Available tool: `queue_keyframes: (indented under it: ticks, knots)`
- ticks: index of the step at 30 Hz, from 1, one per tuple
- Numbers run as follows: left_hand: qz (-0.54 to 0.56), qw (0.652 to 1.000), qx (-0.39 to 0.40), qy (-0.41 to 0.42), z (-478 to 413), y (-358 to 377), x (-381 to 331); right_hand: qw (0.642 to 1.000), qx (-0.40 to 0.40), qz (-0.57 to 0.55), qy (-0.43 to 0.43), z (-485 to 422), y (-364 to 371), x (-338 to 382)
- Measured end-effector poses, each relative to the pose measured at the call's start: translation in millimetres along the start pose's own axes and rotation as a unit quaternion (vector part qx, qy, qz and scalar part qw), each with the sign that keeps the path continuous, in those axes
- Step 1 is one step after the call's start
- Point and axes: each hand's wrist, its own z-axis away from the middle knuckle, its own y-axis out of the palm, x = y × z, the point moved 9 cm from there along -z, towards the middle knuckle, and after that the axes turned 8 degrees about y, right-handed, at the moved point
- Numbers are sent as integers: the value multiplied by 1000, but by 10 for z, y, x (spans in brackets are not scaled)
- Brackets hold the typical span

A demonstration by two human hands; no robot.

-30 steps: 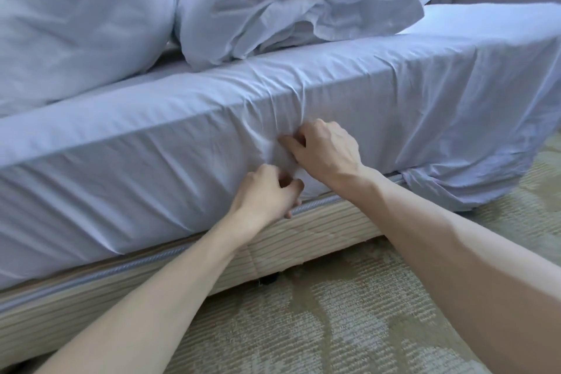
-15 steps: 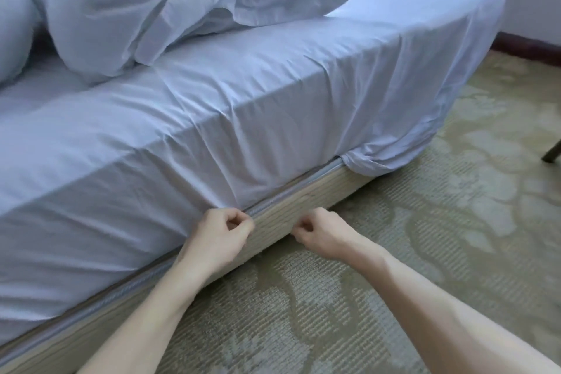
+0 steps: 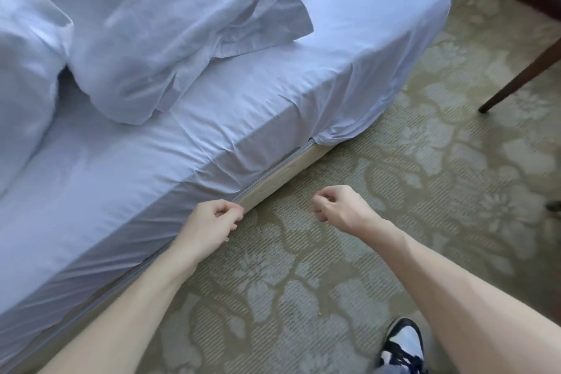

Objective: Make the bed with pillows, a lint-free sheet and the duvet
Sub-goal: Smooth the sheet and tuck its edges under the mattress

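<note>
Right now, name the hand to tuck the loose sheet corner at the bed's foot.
Probably right: the right hand hangs free over the carpet, nearer the bunched sheet corner; the left hand sits farther back.

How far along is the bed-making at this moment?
Done: the sheet is spread flat and tucked along the near side. In hand: the left hand sits at the sheet's lower edge, fingers curled; whether it grips is unclear. The right hand is curled over the carpet, holding nothing. Left: the loose sheet bunch at the foot corner, the heaped duvet, the pillow.
</note>
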Motion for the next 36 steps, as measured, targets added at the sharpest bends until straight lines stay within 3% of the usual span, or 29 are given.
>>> queue_keyframes:
  ticks: [9, 14, 21, 24, 29, 36]
  knots:
    - [59, 993, -31, -103, 379, 112, -152, 988, 12, -137, 73, 202, -698, -6]
    - [153, 974, -49, -159, 404, 428, -190, 967, 23, -219, 128, 174, -987, -128]
    - [237, 942, -59, -230, 136, 635, -278, 948, 15, -252, 195, -120, -1287, 19]
    - [231, 945, -51, -226, -214, 669, -454, 968, 5, -191, 160, -404, -1498, 453]
    - [163, 980, -1, -115, -967, 698, -1241, 995, -52, -60, 69, -1060, -2084, 1381]
    - [154, 980, 64, -105, -1517, 1010, -1999, 974, -59, 197, 91, -1448, -2586, 1500]
